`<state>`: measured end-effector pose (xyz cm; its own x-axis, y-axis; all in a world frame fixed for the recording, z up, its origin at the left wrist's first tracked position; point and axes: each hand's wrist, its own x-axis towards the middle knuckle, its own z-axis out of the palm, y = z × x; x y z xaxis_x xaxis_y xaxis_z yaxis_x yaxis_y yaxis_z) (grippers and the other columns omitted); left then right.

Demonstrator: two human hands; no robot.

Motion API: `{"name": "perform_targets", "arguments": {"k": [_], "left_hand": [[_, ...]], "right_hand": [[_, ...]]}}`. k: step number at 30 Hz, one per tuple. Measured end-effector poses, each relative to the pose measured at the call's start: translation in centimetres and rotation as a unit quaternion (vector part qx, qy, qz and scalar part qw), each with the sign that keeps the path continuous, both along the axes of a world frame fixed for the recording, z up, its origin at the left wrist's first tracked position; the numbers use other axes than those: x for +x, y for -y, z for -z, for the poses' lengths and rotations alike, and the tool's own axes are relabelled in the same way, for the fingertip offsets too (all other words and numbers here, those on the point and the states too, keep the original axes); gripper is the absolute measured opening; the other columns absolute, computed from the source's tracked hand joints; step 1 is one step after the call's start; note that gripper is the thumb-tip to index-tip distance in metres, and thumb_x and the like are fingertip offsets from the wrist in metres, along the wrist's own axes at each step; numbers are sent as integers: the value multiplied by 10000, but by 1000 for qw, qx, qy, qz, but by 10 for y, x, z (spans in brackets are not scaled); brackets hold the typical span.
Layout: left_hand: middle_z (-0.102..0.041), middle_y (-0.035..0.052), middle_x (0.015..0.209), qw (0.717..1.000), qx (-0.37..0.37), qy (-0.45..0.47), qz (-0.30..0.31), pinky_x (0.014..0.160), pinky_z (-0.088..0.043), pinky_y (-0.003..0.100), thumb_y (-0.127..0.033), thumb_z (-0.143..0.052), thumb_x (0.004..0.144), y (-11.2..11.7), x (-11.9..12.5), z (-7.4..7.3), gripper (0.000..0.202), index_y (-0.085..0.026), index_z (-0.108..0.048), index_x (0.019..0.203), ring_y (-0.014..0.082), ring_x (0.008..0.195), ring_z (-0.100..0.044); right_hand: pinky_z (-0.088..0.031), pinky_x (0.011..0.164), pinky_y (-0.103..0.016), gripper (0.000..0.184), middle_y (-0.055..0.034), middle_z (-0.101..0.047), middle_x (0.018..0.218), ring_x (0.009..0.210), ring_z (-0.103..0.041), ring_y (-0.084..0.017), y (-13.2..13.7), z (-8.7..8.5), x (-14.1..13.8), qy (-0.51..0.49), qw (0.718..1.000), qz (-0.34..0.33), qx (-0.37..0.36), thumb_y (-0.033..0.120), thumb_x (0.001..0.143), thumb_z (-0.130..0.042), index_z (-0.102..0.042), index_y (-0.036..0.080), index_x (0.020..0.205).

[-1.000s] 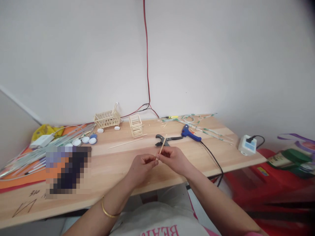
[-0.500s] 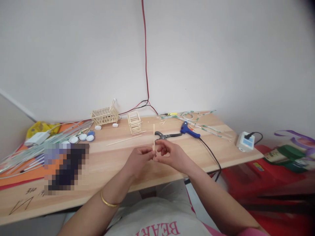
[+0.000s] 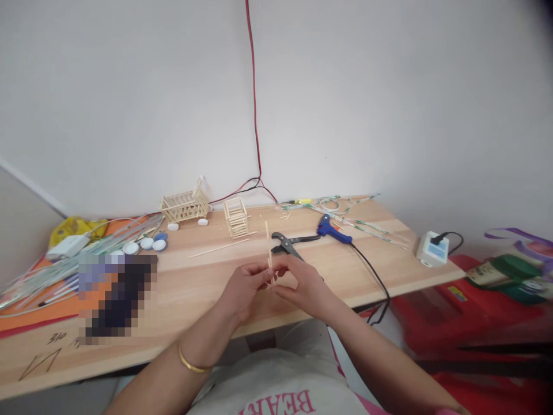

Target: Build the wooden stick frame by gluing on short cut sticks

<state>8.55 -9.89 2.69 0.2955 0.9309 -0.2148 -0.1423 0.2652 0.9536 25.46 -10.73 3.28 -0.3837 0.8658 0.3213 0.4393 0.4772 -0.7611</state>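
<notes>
Both hands meet over the middle of the wooden table [image 3: 194, 294]. My left hand [image 3: 244, 291] and my right hand [image 3: 302, 283] pinch a thin wooden stick [image 3: 268, 245] between their fingertips; it stands nearly upright. Black pliers [image 3: 289, 242] lie just behind my right hand. A blue glue gun [image 3: 332, 230] lies further back to the right, its black cable running off the table's front edge.
A stick-built cart [image 3: 184, 206] and a small stick tower [image 3: 237, 216] stand near the wall. Bottle caps [image 3: 144, 244], loose sticks and plastic sleeves lie at left. A white power socket [image 3: 432, 249] sits at the right end; red plastic furniture [image 3: 453, 311] stands beside it.
The stick was tilted to the right a second ago and now stands nearly upright. Both hands stayed together at the same spot; the view shifted slightly.
</notes>
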Motion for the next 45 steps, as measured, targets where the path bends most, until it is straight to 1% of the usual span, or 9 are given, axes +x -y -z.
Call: {"name": "perform_targets", "arguments": {"k": [4,10,16,21,25,29,36,40,45], "left_hand": [[-672,23,749,991,93,-90,25,707,-400,258,-414,-680,712,4,0,1,278,-146,-720,777,154,735,-559],[-687,34,811,937,240,-252,16,757,-423,268,-394,-540,836,8,1,-5,277,-190,-728,836,178,806,-603],[-724,20,975,963,192,-178,56,832,-454,262,-338,-548,828,7,1,1,261,-205,-705,989,181,923,-639],[-713,2,757,950,190,-244,34,736,-459,252,-360,-504,840,5,-3,1,273,-187,-713,814,171,772,-650],[-718,-5,762,935,212,-285,10,732,-452,251,-361,-523,819,-10,-18,-6,252,-196,-704,758,175,779,-645],[-711,6,753,941,212,-264,-11,749,-460,250,-402,-539,812,-29,-29,-6,275,-183,-689,737,174,790,-646],[-682,21,700,967,144,-207,-38,704,-491,255,-425,-581,774,-42,-34,11,295,-156,-670,694,158,724,-633],[-685,18,694,977,129,-152,-72,738,-519,273,-410,-619,745,-41,-38,11,262,-155,-675,718,157,727,-646],[-723,28,768,966,179,-165,-88,775,-513,278,-373,-589,798,-29,-30,3,233,-165,-693,791,175,800,-665]], "right_hand": [[-473,727,-281,321,-26,-615,886,776,-572,-151,-2,-3,5,-110,985,21,-133,318,726,-718,-582,202,992],[-449,646,-263,159,-19,-639,741,697,-570,-150,-8,-7,3,-124,978,12,-169,330,808,-614,-663,179,794],[-458,666,-258,143,-14,-660,742,713,-598,-153,-5,-1,1,-122,980,20,-155,307,823,-604,-676,184,807],[-496,717,-294,230,-33,-670,779,759,-636,-174,-9,6,6,-104,982,0,-159,383,848,-566,-654,177,900],[-408,961,-398,818,-123,-553,1269,1153,-522,-279,-33,6,41,92,992,73,-43,468,623,-766,-457,203,1333],[-221,1064,-515,1157,-223,-269,1483,1374,-199,-396,-61,8,69,325,937,115,-52,611,524,-756,-258,139,1455],[-333,914,-432,791,-178,-535,1115,1048,-505,-346,-60,11,52,428,894,130,-28,430,629,-702,-450,155,1326],[-399,825,-339,537,-112,-569,1024,934,-558,-251,-36,5,53,321,936,124,-78,246,713,-589,-499,177,1238],[-425,912,-353,545,-85,-536,1185,1061,-533,-223,-1,-7,45,143,981,110,-74,160,726,-527,-432,205,1261]]}}
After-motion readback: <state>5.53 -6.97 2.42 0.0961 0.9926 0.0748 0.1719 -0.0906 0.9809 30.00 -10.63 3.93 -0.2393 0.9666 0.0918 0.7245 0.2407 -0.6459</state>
